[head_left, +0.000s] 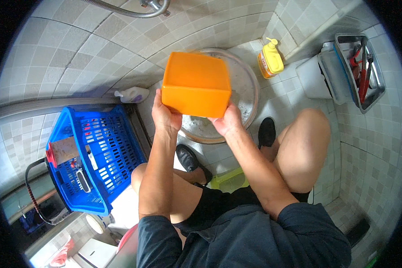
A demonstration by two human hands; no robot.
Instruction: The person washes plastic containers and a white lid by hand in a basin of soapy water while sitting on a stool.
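An orange square tub (196, 84) is held up in both hands over a wide round metal basin (243, 96) that rests on the tiled floor (76, 53). The left hand (164, 115) is closed around the tub's lower left corner, thumb on the near face and fingers hidden behind it; the right hand (228, 120) is clamped on the lower right corner in the same way. The tub is tilted, with a flat side and one corner turned toward the camera, so whether its opening faces away cannot be told. It is kept directly above the basin, which appears wet and speckled, so that anything dripping would likely be caught there.

Left of the basin a blue slotted plastic crate (94, 156) stands close to the person's left knee, with small items lying inside it. A white bottle (131, 94) lies on the floor just beyond the crate, near the basin's left rim. A yellow pump bottle (270, 58) stands upright just beyond the basin's right rim, against the wall. Farther right of the basin, a metal tray (374, 96) holding red-handled tools sits on a white container. Open floor is left only in front of the basin and to its right, between the knee and the yellow bottle
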